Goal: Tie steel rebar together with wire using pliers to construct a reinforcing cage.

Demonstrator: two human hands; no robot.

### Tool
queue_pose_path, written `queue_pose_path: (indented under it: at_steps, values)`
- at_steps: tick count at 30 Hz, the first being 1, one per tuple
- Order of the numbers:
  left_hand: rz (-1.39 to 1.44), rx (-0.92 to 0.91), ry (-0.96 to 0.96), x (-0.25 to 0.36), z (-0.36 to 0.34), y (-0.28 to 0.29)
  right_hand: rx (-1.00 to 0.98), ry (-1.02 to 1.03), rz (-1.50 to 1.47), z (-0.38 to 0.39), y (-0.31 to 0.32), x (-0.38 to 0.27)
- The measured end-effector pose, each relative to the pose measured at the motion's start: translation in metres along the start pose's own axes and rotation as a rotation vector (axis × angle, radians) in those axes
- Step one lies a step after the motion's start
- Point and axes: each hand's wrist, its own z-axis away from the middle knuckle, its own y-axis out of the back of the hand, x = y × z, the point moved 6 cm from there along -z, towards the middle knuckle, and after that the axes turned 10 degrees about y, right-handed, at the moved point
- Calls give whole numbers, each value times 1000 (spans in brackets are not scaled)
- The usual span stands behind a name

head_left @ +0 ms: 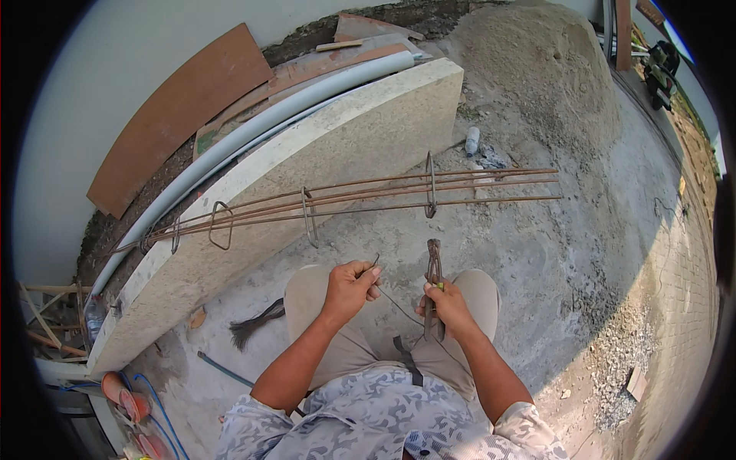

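My left hand is closed in a pinch on a thin dark tie wire, whose short end sticks up past the fingertips. The wire's longer part slants down toward my lap, below the right hand. My right hand grips a pair of worn end-cutting pincers by the handles, jaws pointing away from me. Beyond both hands, several long rusty rebars run across, apart from the hands. Bent stirrups hang around them, among them a rectangular stirrup at the right and another stirrup near the middle.
A long pale slab stands on edge under the bars' left part. Behind it lie a grey pipe and a brown board. A sand heap rises at the far right. A wire bundle lies beside my left knee; a plastic bottle lies beyond the bars.
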Motion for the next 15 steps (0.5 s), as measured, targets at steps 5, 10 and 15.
queue_pose_path:
  at_steps: [5, 10, 15]
  values:
    - [39, 134, -26, -20, 47, 51, -284, -20, 444, -14, -12, 16]
    - [158, 322, -84, -20, 101, 96, -450, 271, 670, -32, -32, 1]
    - [142, 451, -190, 4, 140, 125, -569, 424, 770, -23, -55, -32]
